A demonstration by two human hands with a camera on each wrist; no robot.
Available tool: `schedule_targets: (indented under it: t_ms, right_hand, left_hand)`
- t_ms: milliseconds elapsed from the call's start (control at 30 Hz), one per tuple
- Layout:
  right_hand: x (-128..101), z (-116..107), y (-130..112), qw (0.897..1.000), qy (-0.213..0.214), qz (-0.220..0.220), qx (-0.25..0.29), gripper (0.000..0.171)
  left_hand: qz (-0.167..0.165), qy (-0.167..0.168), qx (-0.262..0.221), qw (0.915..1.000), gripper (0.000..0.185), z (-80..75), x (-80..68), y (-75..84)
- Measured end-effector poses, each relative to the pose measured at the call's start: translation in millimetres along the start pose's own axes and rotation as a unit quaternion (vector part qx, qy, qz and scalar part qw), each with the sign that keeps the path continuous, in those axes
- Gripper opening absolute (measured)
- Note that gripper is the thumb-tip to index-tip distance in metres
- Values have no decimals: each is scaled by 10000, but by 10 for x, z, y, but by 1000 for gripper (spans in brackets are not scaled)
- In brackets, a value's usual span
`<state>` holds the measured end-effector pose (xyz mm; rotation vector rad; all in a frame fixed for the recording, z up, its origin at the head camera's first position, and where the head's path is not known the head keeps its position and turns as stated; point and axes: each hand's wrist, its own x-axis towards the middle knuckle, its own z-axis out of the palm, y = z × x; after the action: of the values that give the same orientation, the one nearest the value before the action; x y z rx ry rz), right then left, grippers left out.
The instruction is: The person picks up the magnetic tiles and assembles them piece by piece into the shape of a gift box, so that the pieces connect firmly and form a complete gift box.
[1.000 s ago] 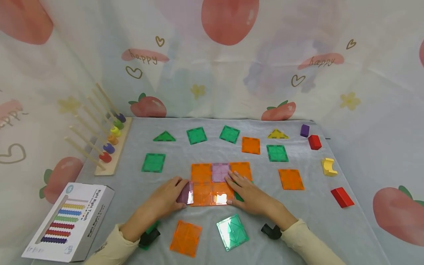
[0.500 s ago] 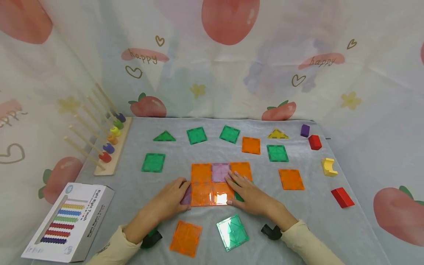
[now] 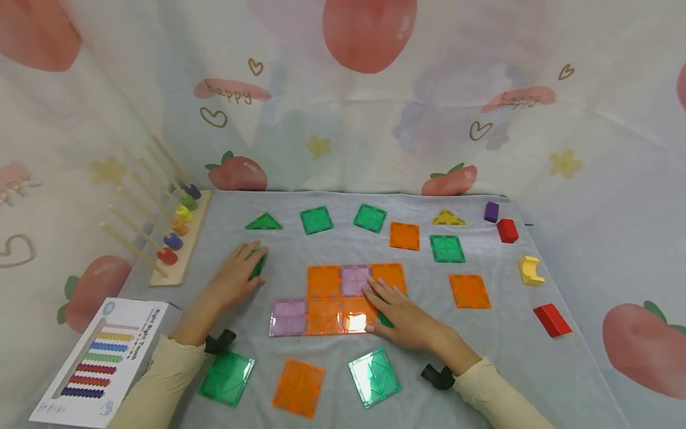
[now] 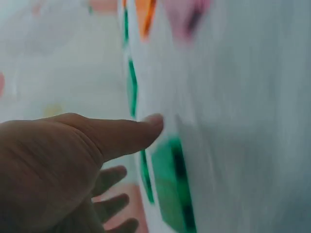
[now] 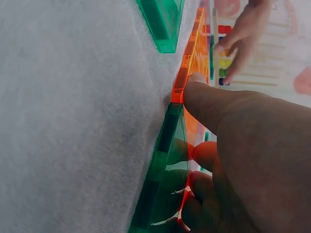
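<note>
My left hand [image 3: 234, 277] hovers over a green square tile [image 3: 258, 266] on the left of the cloth, covering much of it in the head view. In the left wrist view its thumb and fingers are spread, with the green tile [image 4: 170, 187] just below them. My right hand [image 3: 405, 316] rests with extended fingers on the right part of a flat group of joined tiles. That group has orange squares [image 3: 324, 316], a purple square [image 3: 355, 279] in the top row and another purple square [image 3: 287, 316] at its left end. A green tile [image 5: 163, 179] lies partly hidden under the right hand.
Several loose tiles surround the group, including a green square [image 3: 227, 379], an orange square [image 3: 299, 387] and a yellow triangle [image 3: 448, 218]. A wooden peg rack [image 3: 187, 250] and a white box [image 3: 102, 357] stand left. Blocks, one a red block [image 3: 552, 320], lie right.
My left hand has let go of the purple square at the group's left end and moved up and left to the green square. The right hand stays in place.
</note>
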<state>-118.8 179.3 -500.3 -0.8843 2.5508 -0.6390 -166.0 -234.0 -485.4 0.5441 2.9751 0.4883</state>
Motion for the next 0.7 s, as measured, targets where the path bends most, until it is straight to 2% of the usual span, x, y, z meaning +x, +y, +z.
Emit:
schedule_targets:
  t_ms: [100, 200, 333, 433, 533, 700]
  right_hand:
    - [5, 0, -10, 10000, -10, 8, 0, 82]
    - [10, -7, -26, 10000, -27, 19, 20, 82]
    - [14, -12, -41, 10000, -53, 25, 47, 82]
    - [14, -13, -45, 10000, -71, 33, 34, 81]
    - [14, -18, -48, 10000, -82, 43, 30, 81]
    - [13, -24, -48, 9999, -76, 83, 65, 81]
  left_hand:
    - [-308, -369, -143, 9987, 78, -74, 47, -219]
    - [-606, -681, -503, 9946, 84, -128, 55, -310]
    - [-725, -568, -511, 9944, 85, -133, 74, -345]
    - [-730, -232, -353, 9964, 85, -95, 101, -265]
    - [-633, -37, -455, 9970, 86, -43, 127, -74]
    - [-293, -391, -721, 9962, 85, 62, 174, 286]
